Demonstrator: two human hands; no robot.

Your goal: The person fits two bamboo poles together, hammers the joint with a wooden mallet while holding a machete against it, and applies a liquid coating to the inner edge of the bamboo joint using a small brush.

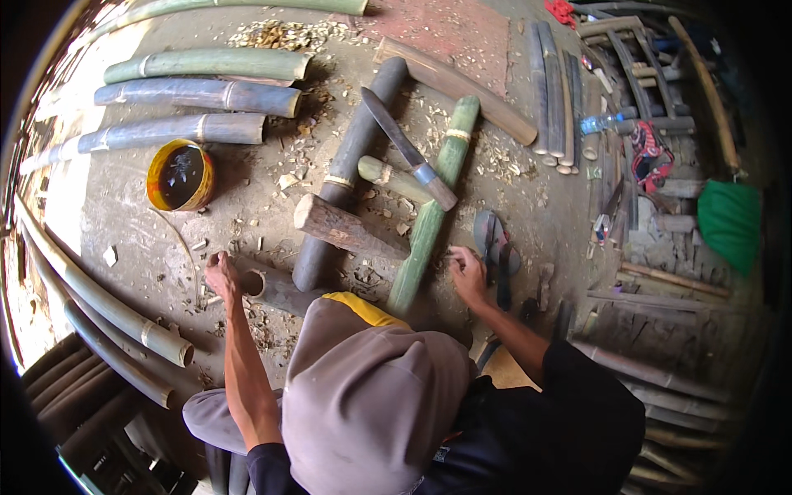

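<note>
1. Though lying loose on the floor [124, 214], short bamboo section [276, 289] met at its open end by left hand [221, 274]; fingers curled at the rim, whether gripping or only touching cannot be told.
2. Right hand [467, 272] down beside green bamboo pole [429, 223]; fingers bent, grip likewise unclear.
3. Probably still positioning stock; next move calls for a firm hold.
4. Further out: wooden block [346, 227], machete [404, 148], yellow tub [180, 175].

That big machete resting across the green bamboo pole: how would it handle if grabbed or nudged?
The long dark-bladed machete looks rigid and probably blade-heavy, since the blade far outruns the pale handle. It lies across the round green bamboo pole and a short pale bamboo piece, so a nudge would likely make it pivot or slide off. It is flat, so unlikely to roll.
</note>
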